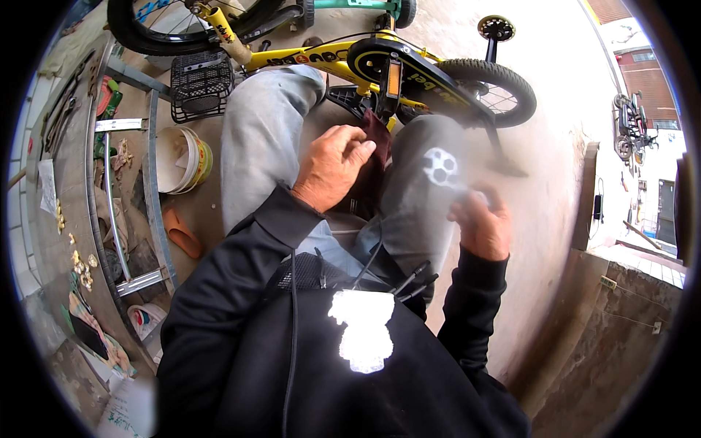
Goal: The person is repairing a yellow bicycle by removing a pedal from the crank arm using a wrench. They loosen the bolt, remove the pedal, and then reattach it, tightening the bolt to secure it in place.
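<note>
My left hand point(333, 166) has curled fingers at a dark red cloth point(376, 139) between my knees; whether anything is inside them is hidden. My right hand point(483, 223), blurred by motion, grips a pale spanner point(442, 166) whose round head has several holes; it is raised over my right leg. Just beyond the cloth, a yellow bicycle point(321, 64) lies across the top of the view, with its black pedal point(394, 77) and chain guard point(431, 87) facing me. A black wire basket point(201, 87) is beside it, left of my left leg.
A metal rack point(152, 212) with clutter runs along the left, near a white bucket point(175, 164) and an orange slipper point(182, 233). A low concrete wall point(621, 321) stands at the right. More bikes point(628, 124) are farther right; green wheeled frame point(354, 9) sits behind the bicycle.
</note>
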A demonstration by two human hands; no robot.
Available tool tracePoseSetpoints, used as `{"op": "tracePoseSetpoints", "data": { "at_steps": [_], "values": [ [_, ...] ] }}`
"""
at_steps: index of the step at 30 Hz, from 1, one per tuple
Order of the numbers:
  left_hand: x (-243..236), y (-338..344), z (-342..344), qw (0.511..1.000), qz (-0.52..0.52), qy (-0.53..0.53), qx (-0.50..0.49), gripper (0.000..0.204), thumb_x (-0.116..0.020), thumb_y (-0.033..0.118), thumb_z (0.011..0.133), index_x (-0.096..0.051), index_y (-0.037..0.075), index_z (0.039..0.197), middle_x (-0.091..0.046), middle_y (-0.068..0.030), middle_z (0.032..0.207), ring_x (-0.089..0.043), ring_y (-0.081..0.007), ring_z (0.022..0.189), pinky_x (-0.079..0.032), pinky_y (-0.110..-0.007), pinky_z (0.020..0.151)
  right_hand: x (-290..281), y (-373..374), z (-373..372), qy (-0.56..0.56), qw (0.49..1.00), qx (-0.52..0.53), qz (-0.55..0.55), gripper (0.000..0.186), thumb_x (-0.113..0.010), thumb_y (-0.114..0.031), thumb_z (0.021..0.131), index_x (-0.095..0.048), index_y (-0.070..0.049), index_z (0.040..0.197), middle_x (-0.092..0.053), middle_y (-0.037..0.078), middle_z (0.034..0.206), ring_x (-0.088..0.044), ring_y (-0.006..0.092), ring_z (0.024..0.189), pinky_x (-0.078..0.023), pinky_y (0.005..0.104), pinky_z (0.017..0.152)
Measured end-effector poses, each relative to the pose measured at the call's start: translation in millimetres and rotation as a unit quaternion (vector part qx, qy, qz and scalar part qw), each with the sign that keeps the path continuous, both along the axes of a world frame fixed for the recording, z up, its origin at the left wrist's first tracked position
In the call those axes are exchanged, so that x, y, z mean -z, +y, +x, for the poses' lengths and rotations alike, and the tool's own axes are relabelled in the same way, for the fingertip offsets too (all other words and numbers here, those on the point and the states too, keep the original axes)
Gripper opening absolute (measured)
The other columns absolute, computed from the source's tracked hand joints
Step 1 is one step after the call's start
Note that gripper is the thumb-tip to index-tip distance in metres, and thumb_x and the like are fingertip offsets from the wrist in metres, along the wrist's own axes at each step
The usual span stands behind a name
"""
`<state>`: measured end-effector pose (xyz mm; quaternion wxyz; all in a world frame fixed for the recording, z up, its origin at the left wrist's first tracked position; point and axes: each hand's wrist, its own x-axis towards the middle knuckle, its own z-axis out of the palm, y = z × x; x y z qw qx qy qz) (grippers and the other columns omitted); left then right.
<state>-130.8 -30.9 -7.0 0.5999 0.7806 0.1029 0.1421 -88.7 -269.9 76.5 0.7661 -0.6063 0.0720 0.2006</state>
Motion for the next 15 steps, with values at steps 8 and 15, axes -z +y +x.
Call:
{"op": "tracePoseSetpoints", "data": {
  "at_steps": [8,15],
  "values": [
    [28.0,15.9,9.5,0.964,-0.213,0.155,0.042,0.039,-0.055,0.037,0.092,-0.058,-0.001,0.102,-0.061,-0.0055,0.086,-0.06,-0.0109,0.078,-0.049,-0.024,0.068,15.1,3.1,11.1,0.106,0.981,-0.009,0.165,0.03,-0.062,-0.014,0.085,-0.053,0.0,0.111,-0.055,0.008,0.088,-0.052,0.013,0.068,-0.044,0.0246,0.057],
    [41.6,16.1,16.8,0.926,-0.324,0.183,0.055,0.044,-0.052,0.044,0.092,-0.058,0.002,0.103,-0.06,-0.0056,0.088,-0.06,-0.0119,0.079,-0.05,-0.024,0.068,19.9,16.7,5.5,0.196,0.952,-0.076,0.222,0.035,-0.061,-0.021,0.088,-0.051,0.0,0.115,-0.053,0.007,0.088,-0.047,0.0109,0.066,-0.039,0.0236,0.054]
  ]
}}
